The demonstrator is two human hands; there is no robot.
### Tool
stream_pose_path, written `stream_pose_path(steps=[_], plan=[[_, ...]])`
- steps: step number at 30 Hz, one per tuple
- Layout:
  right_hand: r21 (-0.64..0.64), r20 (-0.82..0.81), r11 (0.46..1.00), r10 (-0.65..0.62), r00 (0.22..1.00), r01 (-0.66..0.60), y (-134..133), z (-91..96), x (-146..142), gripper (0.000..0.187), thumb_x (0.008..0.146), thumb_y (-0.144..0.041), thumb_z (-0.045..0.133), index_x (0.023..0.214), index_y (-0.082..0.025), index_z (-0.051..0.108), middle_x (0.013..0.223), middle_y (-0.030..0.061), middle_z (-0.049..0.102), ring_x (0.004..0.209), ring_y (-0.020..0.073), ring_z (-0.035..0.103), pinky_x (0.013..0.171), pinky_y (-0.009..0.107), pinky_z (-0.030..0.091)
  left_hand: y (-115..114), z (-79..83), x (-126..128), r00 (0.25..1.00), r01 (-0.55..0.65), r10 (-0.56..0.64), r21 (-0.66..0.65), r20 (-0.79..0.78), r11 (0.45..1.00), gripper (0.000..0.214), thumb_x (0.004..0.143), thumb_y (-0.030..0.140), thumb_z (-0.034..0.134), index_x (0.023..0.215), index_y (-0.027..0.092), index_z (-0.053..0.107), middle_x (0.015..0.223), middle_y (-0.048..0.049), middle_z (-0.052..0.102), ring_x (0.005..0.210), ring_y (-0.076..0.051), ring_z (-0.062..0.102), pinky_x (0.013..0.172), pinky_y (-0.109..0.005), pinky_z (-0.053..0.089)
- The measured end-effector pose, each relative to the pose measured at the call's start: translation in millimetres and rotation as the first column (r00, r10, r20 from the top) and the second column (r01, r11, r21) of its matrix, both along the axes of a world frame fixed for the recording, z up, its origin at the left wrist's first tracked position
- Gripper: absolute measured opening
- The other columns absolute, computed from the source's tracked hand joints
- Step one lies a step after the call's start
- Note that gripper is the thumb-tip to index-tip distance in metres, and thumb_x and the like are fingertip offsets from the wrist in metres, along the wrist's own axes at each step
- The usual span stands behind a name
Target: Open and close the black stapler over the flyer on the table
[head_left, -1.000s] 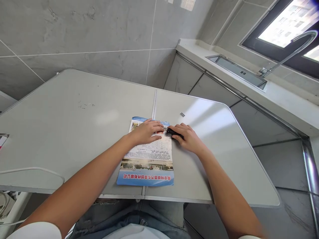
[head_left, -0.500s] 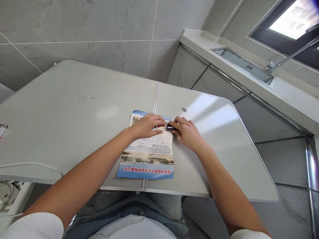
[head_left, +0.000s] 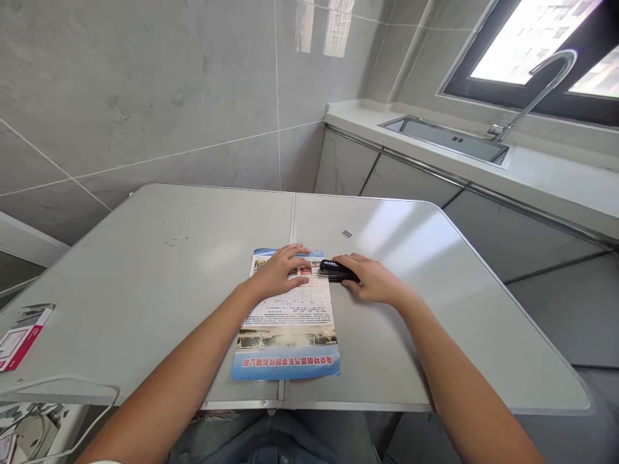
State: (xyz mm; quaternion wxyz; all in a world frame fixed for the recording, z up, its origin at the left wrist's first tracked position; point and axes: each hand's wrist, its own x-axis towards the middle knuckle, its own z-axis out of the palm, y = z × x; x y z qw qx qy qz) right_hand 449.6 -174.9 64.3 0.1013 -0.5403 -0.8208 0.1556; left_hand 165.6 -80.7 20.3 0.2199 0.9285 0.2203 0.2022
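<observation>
A printed leaflet [head_left: 290, 319] with blue ends lies on the table, its large red lettering upside down to me. My left hand [head_left: 280, 272] rests on its upper part, fingers spread and pressing it flat. At the leaflet's right edge is a black stapler [head_left: 338, 270], its front end over the paper. My right hand [head_left: 370, 278] grips the stapler's rear from the right, the thumb on the near side. Beyond the stapler lies a small strip of staples [head_left: 347, 234].
The grey-white table [head_left: 411, 361] has a centre seam. Loose staples [head_left: 176, 240] are scattered at its left. A pink-and-white box [head_left: 22, 338] and a white cable [head_left: 72, 380] sit near the left edge. A counter with a sink [head_left: 445, 142] and faucet [head_left: 536, 96] stands at back right.
My right hand has shifted back along the stapler, so more of its black body shows. The camera view has tilted up. My left hand stays on the leaflet.
</observation>
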Motion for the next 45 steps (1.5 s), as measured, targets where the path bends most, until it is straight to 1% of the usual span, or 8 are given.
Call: stream_pose_path(steps=[9, 15, 20, 25, 30, 33, 40, 45], plan=[[0.079, 0.094, 0.944, -0.327, 0.940, 0.320, 4, 0.5, 32, 0.011, 0.085, -0.023, 0.063, 0.096, -0.023, 0.060, 0.091, 0.0047, 0.069, 0.084, 0.0233, 0.061, 0.065, 0.030, 0.037, -1, 3.3, 0, 0.998, -0.038, 0.039, -0.031, 0.039, 0.999, 0.017, 0.095, 0.035, 0.070, 0.109, 0.027, 0.076, 0.142, -0.0095, 0.057, 0.134, -0.029, 0.052, 0.116, -0.056, 0.043], [0.271, -0.137, 0.807, -0.507, 0.851, 0.524, 4, -7.7, -3, 0.014, 0.091, -0.031, 0.060, 0.101, -0.022, 0.062, 0.096, 0.0086, 0.069, 0.085, 0.0263, 0.061, 0.067, 0.033, 0.040, 0, 8.1, -3, 0.965, -0.152, 0.179, -0.149, 0.189, 0.977, 0.022, 0.100, 0.043, 0.062, 0.100, 0.025, 0.073, 0.135, -0.0103, 0.059, 0.132, -0.028, 0.052, 0.113, -0.051, 0.044], [0.167, -0.245, 0.942, -0.247, 0.938, 0.291, -16, -4.1, -63, 0.022, 0.092, -0.030, 0.061, 0.113, -0.022, 0.062, 0.105, 0.0089, 0.071, 0.095, 0.0256, 0.064, 0.078, 0.035, 0.047, 1, 12.4, -6, 0.866, -0.173, 0.321, -0.372, 0.383, 0.912, 0.042, 0.106, 0.053, 0.046, 0.086, 0.021, 0.065, 0.119, -0.0093, 0.064, 0.114, -0.024, 0.058, 0.107, -0.044, 0.045], [0.064, -0.178, 0.998, -0.001, 0.984, 0.013, -35, -7.8, -102, 0.018, 0.090, -0.029, 0.063, 0.107, -0.021, 0.063, 0.106, 0.0086, 0.071, 0.099, 0.0243, 0.064, 0.082, 0.033, 0.047, 13, 12.7, -12, 0.574, -0.008, 0.537, -0.651, 0.618, 0.759, 0.049, 0.099, 0.060, 0.056, 0.070, 0.021, 0.048, 0.087, -0.0037, 0.058, 0.085, -0.019, 0.054, 0.085, -0.034, 0.050], [-0.004, -0.180, 0.994, 0.106, 0.978, -0.109, -32, -9.6, -105, 0.012, 0.086, -0.028, 0.063, 0.096, -0.022, 0.060, 0.098, 0.0056, 0.070, 0.086, 0.0199, 0.062, 0.074, 0.029, 0.045, 29, 18.3, -27, 0.389, 0.279, 0.691, -0.792, 0.610, 0.543, 0.067, 0.096, 0.069, 0.053, 0.059, 0.021, 0.027, 0.065, 0.0013, 0.033, 0.065, -0.015, 0.044, 0.068, -0.030, 0.047], [-0.076, -0.138, 0.984, 0.150, 0.979, -0.162, -26, -1.6, -83, 0.015, 0.078, -0.025, 0.067, 0.090, -0.022, 0.059, 0.094, 0.0034, 0.071, 0.078, 0.0183, 0.061, 0.068, 0.029, 0.042, 31, 22.3, -34, 0.321, 0.363, 0.723, -0.785, 0.612, 0.503, 0.068, 0.099, 0.067, 0.051, 0.058, 0.020, 0.021, 0.061, 0.0030, 0.024, 0.059, -0.014, 0.039, 0.063, -0.030, 0.044], [-0.354, -0.019, 0.927, 0.122, 0.992, -0.121, -22, 15.9, -3, 0.019, 0.072, -0.027, 0.075, 0.088, -0.022, 0.066, 0.084, 0.0012, 0.071, 0.071, 0.0196, 0.062, 0.063, 0.029, 0.041, 26, 22.1, -33, 0.381, 0.356, 0.735, -0.822, 0.561, 0.444, 0.071, 0.099, 0.067, 0.049, 0.056, 0.020, 0.017, 0.057, 0.0035, 0.018, 0.054, -0.013, 0.031, 0.058, -0.033, 0.040], [-0.531, -0.135, 0.830, 0.117, 0.984, -0.172, -20, 20.3, 21, 0.056, 0.067, -0.062, 0.087, 0.101, -0.022, 0.067, 0.090, 0.0025, 0.069, 0.077, 0.0208, 0.059, 0.065, 0.029, 0.041, 26, 17.4, -32, 0.442, 0.353, 0.705, -0.830, 0.555, 0.433, 0.072, 0.099, 0.064, 0.050, 0.056, 0.020, 0.014, 0.057, 0.0032, 0.015, 0.053, -0.013, 0.029, 0.057, -0.034, 0.038]])
